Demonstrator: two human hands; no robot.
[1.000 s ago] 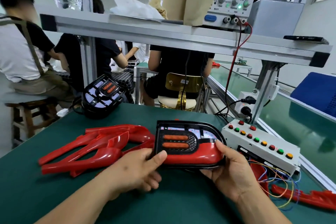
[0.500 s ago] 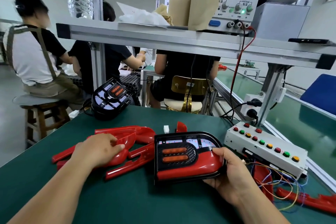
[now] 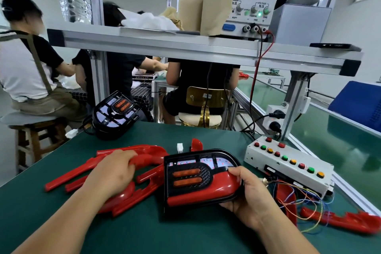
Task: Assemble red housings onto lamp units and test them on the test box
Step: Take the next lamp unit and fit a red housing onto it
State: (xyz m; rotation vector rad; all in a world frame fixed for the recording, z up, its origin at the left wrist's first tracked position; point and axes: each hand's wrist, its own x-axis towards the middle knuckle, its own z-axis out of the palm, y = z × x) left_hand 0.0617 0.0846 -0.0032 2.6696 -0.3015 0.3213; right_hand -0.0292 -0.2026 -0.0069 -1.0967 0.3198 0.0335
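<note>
Red housings (image 3: 150, 150) on the green table (image 3: 144, 233). Left of the white box (image 3: 288, 168) with red, green and yellow buttons, the lamp (image 3: 206, 173) is black, red and orange-barred.

Green table (image 3: 185, 233); housings (image 3: 144, 156); test box (image 3: 288, 167)

There are two lamp units, the front lamp unit (image 3: 202, 179) and the back lamp unit (image 3: 115, 113). There is one test box (image 3: 252, 155) with eleven buttons: five red, three green and three yellow. The red housings (image 3: 148, 152) on the left lie in a heap too mixed up to count, and on the right are two more, a short red piece (image 3: 286, 202) and a long red piece (image 3: 340, 219).
</note>
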